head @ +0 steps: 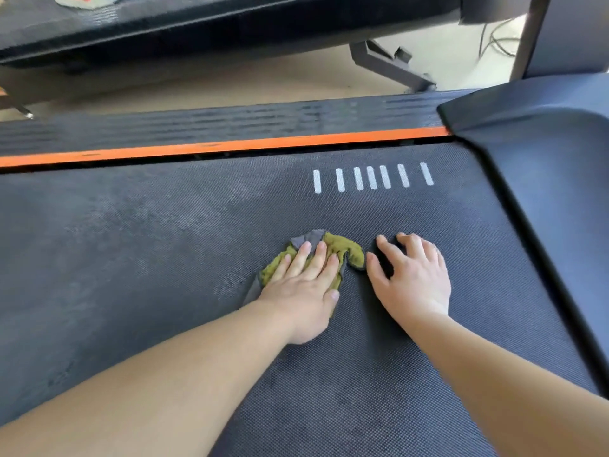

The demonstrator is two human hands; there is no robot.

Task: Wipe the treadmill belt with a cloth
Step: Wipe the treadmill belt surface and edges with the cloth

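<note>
Cloth (342, 250), crumpled, pressed flat on textured belt (164, 242).

The left hand (303, 291) covers the middle of the cloth (346, 250), so only its green and grey edges show. Both forearms run out of the bottom edge. The belt (131, 258) is cut off at the left and bottom edges, and the motor cover (543, 159) at the right. At the top, a dark machine (197, 28) is blurred and cropped. A white object with red marks (85, 0) on it is too cropped to identify. The cables (497, 41) are blurred.
</note>
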